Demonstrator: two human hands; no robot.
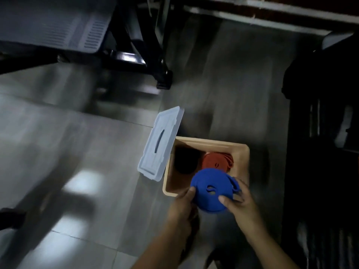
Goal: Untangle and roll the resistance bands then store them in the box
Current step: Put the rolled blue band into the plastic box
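Note:
A blue resistance band (210, 188) wound into a flat coil is held over the near edge of the tan box (240, 152). My left hand (181, 205) grips the coil's left rim and my right hand (240, 201) grips its right side, thumb on top. Inside the box lie a rolled red band (216, 161) at the right and a dark rolled band (186, 161) at the left. The coil's loose blue end bulges at its right side by my right fingers.
The box stands on a grey tiled floor. Its translucent white lid (160, 143) leans against the box's left wall. A black frame leg (163, 74) stands further back, and dark equipment (320, 133) fills the right side.

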